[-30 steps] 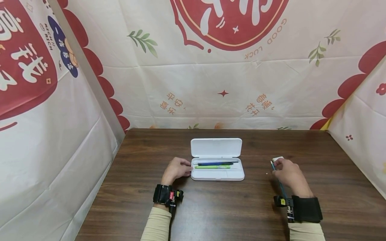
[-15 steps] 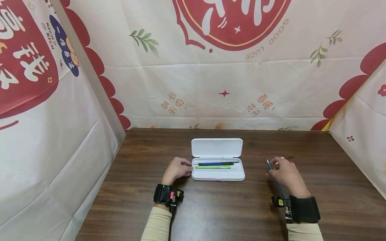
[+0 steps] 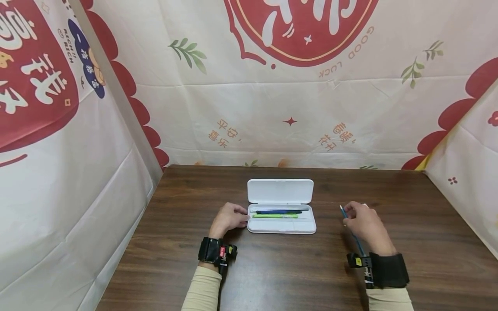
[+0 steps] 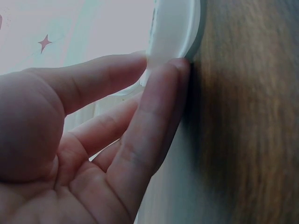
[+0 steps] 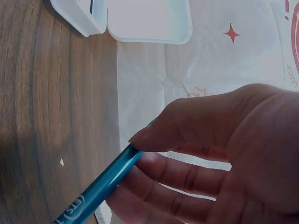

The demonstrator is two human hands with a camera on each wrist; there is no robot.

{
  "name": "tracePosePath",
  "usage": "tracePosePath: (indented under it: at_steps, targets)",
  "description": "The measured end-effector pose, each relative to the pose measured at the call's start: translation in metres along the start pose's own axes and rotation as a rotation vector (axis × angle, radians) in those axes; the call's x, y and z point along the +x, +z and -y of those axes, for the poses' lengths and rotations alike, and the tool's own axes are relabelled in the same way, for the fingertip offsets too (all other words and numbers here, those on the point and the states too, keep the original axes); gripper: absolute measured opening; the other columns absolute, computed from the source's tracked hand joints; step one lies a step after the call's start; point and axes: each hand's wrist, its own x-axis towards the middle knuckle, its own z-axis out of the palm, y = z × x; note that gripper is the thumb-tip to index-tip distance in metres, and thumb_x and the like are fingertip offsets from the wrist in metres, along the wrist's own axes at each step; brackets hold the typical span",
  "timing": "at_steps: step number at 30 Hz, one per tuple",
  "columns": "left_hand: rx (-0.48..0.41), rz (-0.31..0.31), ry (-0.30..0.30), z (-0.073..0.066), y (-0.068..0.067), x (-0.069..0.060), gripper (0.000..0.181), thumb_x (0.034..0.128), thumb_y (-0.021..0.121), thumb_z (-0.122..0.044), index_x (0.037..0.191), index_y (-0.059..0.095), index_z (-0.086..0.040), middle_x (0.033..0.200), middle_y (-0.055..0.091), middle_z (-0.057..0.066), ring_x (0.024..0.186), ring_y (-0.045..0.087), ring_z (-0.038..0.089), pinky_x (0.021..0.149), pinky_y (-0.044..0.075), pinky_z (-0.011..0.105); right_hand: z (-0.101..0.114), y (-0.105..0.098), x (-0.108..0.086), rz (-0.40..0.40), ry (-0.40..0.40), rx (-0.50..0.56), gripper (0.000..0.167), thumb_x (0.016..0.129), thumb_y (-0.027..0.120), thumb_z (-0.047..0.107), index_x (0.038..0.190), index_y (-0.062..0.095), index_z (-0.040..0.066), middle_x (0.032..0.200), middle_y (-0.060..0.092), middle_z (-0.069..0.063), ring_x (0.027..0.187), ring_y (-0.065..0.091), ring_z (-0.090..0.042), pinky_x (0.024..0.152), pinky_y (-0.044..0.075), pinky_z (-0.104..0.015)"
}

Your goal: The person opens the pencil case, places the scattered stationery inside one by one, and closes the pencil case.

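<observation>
My left hand (image 3: 228,218) holds the left end of an open white pencil case (image 3: 282,226). In the left wrist view, the thumb lies on the case's edge (image 4: 174,28) and the fingers against its side. Inside the case are a blue pen (image 3: 278,211), a green pen (image 3: 274,216) and a thin dark one behind them. To the right, my right hand (image 3: 365,225) pinches a slim teal pencil (image 5: 100,184) with white lettering between thumb and fingers. Its pale tip points away, up and left, and it slants down toward the wrist.
A small white piece, mostly hidden, lies behind the right hand. A white crumb (image 5: 61,162) rests on the brown wooden table (image 3: 295,276). Printed cloth (image 3: 249,103) hangs behind the table and on both sides. The case's lid (image 3: 280,191) stands raised at the back.
My right hand has shifted a little to the left with the pencil, away from the white piece. My left hand stays at the case.
</observation>
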Motion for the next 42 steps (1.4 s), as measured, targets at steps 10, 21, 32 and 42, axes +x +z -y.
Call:
tracePosePath:
  at_steps: [10,21,32,42]
  targets:
    - [-0.003,-0.001,-0.006,-0.001,0.0,-0.001,0.022,0.0902,0.071,-0.009,0.11,0.072,0.001,0.098,0.07,0.013,0.076,0.071,0.016,0.069,0.06,0.029,0.007,0.002,0.003,-0.018,-0.047,-0.008,0.028,0.088,0.065,0.003,0.113,0.058,-0.006,0.096,0.065,-0.022,0.076,0.058,-0.028,0.058,0.051,-0.037]
    - [0.009,-0.003,0.001,0.0,0.0,0.0,0.021,0.0912,0.071,-0.01,0.11,0.072,0.0,0.099,0.07,0.012,0.077,0.07,0.015,0.07,0.06,0.028,0.016,0.008,0.007,-0.022,-0.069,-0.019,0.026,0.088,0.065,0.003,0.112,0.059,-0.003,0.096,0.066,-0.021,0.074,0.059,-0.026,0.057,0.05,-0.035]
    - [0.017,-0.008,0.001,0.002,0.0,0.002,0.021,0.0909,0.071,-0.011,0.109,0.073,-0.001,0.099,0.07,0.012,0.077,0.07,0.016,0.07,0.06,0.029,0.023,0.011,0.013,-0.01,-0.099,-0.043,0.025,0.085,0.066,0.003,0.109,0.06,-0.002,0.09,0.065,-0.016,0.072,0.057,-0.024,0.057,0.048,-0.036]
    - [0.0,-0.008,0.015,0.002,-0.001,0.001,0.02,0.0895,0.073,-0.009,0.108,0.073,-0.001,0.098,0.069,0.013,0.076,0.07,0.016,0.069,0.06,0.029,0.037,0.019,0.02,-0.022,-0.126,-0.042,0.021,0.085,0.067,0.003,0.106,0.063,0.001,0.085,0.063,-0.011,0.07,0.055,-0.023,0.057,0.046,-0.035]
